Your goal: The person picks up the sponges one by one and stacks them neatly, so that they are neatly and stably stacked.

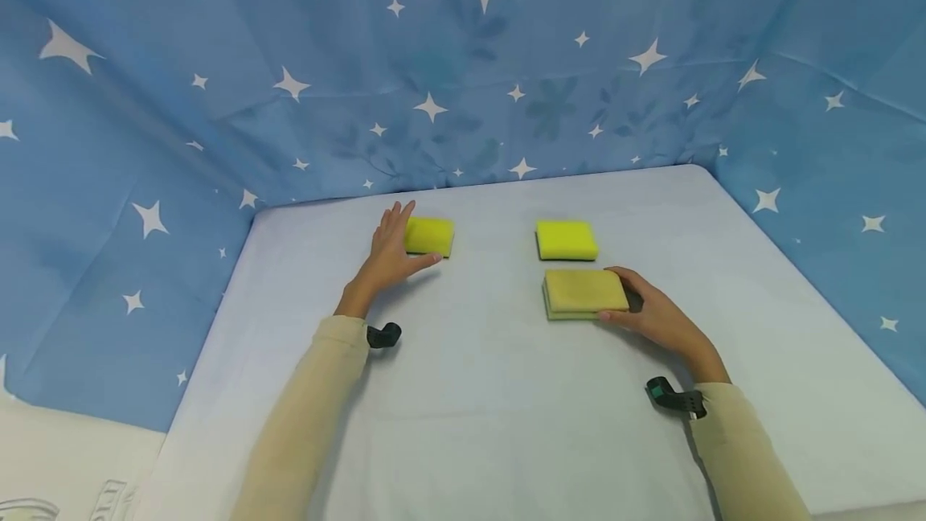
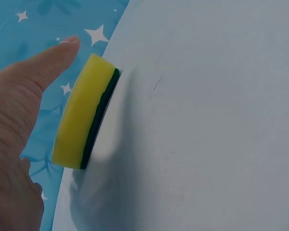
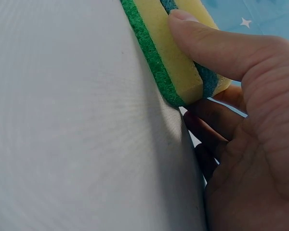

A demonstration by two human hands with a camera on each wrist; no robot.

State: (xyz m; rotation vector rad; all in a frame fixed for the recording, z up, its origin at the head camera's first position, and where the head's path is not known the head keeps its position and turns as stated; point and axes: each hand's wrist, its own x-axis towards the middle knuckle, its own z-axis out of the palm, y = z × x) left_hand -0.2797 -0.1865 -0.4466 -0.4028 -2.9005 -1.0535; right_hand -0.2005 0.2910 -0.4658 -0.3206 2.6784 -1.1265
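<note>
pinching: right hand had thumb and fingers on the right end of the stacked sponges, set on the white table. uneven squeeze or sideways push could've skewed the upper layer off the lower. left hand was spread at the left sponge, partly covering it; couldn't tell contact; stray brush might've shoved it. single sponge lay just behind the stacked sponges; forward nudge could've bumped it.
</note>
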